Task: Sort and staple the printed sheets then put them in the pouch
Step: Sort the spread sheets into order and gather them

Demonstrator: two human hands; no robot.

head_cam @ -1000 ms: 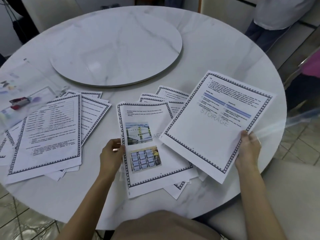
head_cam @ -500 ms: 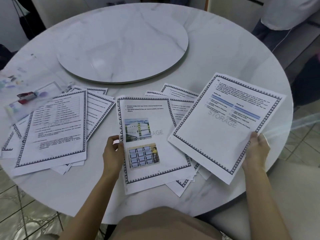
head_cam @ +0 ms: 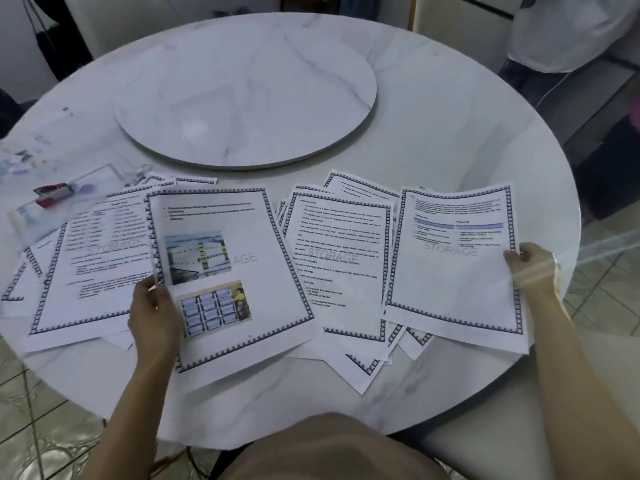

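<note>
Two sheets held, near edge: left hand pinches photo sheet by its left border; right hand grips chart sheet. Loose piles lie between and left on desk. Far left: red stapler, clear pouch.

a round marble table carries a raised turntable, with a person standing beyond its far edge.

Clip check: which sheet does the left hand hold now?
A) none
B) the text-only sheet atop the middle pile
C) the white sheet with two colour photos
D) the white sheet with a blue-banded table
C: the left hand pinches the left edge of the white bordered sheet with two colour photos; the right hand grips the white sheet with a blue-banded table.
</note>
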